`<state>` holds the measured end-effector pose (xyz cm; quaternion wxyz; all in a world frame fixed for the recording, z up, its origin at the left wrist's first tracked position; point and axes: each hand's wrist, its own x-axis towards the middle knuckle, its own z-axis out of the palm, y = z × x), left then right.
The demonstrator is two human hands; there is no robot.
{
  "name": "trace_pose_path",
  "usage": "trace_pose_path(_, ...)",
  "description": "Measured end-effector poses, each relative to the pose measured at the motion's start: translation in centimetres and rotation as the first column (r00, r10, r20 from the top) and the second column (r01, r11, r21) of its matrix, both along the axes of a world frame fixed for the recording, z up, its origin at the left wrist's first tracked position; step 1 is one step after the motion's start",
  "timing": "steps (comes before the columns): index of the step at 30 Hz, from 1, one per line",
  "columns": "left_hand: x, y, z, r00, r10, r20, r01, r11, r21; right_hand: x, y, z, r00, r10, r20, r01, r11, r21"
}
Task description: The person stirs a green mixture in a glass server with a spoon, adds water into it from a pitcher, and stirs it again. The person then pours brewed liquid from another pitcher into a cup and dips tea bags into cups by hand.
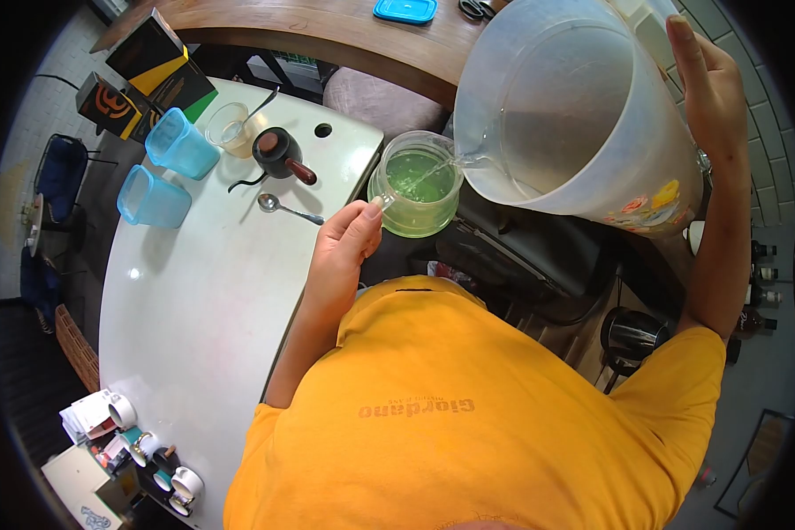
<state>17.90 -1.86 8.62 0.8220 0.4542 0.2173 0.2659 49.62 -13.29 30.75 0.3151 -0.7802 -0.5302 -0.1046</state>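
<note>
My left hand (346,237) is closed round the handle of a clear jug (422,215), which holds greenish liquid. The jug is just off the white table's edge. A large translucent plastic bucket (649,163) with a flower sticker is tipped on its side beside it. My right hand (711,88) holds the bucket at its far right, with part of the grip hidden. A thin stream of clear liquid runs from the bucket's rim into the jug. Nearest my left hand on the table lie a metal spoon (278,206) and a small black gooseneck kettle (276,155).
The white table (203,309) carries two blue plastic containers (155,196), a glass cup (230,125) with a spoon, and black boxes (159,66). Several mugs (185,481) stand lower left. A wooden counter (327,31) holds a blue lid (405,9). An electric kettle (632,336) is lower right.
</note>
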Motion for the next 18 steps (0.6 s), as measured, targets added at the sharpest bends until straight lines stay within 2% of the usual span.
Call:
trace_pose_path(4,0.1,-0.2,0.0,1.0,-0.001,-0.001,0.001,1.0,0.003,0.2,-0.5,0.3,1.0,0.021,-0.008,-0.021,1.0,-0.023)
trace_pose_path(6,0.1,-0.4,0.1,1.0,0.003,-0.001,-0.003,1.0,0.001,0.7,-1.0,0.7,1.0,0.001,0.007,0.0,0.992,-0.127)
trace_pose_path(12,0.1,-0.9,0.4,1.0,0.02,0.0,-0.02,1.0,0.005,-0.5,-0.9,0.4,0.999,0.054,-0.007,-0.055,0.998,-0.037)
trace_pose_path(18,0.0,-1.5,0.4,0.999,0.033,-0.002,-0.033,0.999,0.009,-0.6,-0.9,0.6,0.997,0.082,-0.014,-0.082,0.996,-0.047)
